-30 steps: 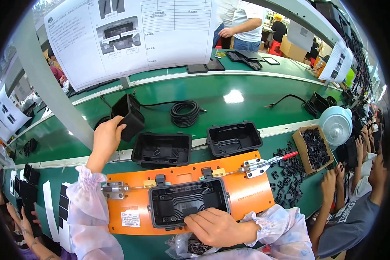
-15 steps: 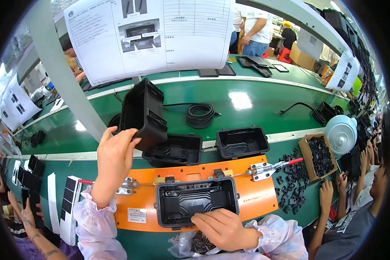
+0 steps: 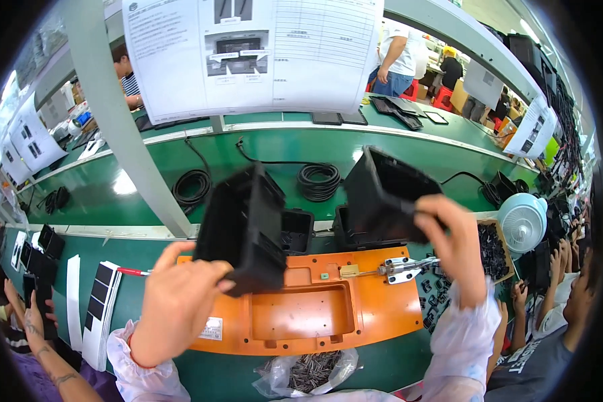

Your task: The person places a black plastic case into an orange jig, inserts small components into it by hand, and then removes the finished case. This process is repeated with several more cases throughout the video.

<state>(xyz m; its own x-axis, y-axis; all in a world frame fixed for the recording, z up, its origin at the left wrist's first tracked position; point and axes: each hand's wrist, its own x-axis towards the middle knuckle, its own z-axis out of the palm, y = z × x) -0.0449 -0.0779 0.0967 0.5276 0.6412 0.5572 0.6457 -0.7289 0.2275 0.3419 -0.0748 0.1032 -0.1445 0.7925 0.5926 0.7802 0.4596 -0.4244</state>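
My left hand (image 3: pixel 181 301) grips a black plastic box (image 3: pixel 264 241) by its lower edge, tilted above the left part of an orange fixture (image 3: pixel 385 308). Over the fixture's far right, my right hand (image 3: pixel 452 241) holds a second black box (image 3: pixel 375 201), slightly blurred and tilted. The fixture's rectangular recess (image 3: pixel 301 311) shows its orange floor. A metal toggle clamp (image 3: pixel 402 269) is mounted at its right; the left clamp is mostly hidden behind my left hand and box. Two more black boxes, one at left (image 3: pixel 297 231) and one at right (image 3: pixel 342 231), stand behind, partly covered.
A clear bag of screws (image 3: pixel 315 372) lies at the near edge. Small black parts (image 3: pixel 437 301), a carton of them (image 3: pixel 492 251) and a pale blue fan (image 3: pixel 522 221) are at right. Coiled cables (image 3: pixel 318 182) lie beyond. A metal post (image 3: pixel 124 127) rises at left. Co-workers sit on both sides.
The box in the fixture's recess has been lifted out by my right hand and carried to the far right. My left hand has lowered its box toward the fixture.
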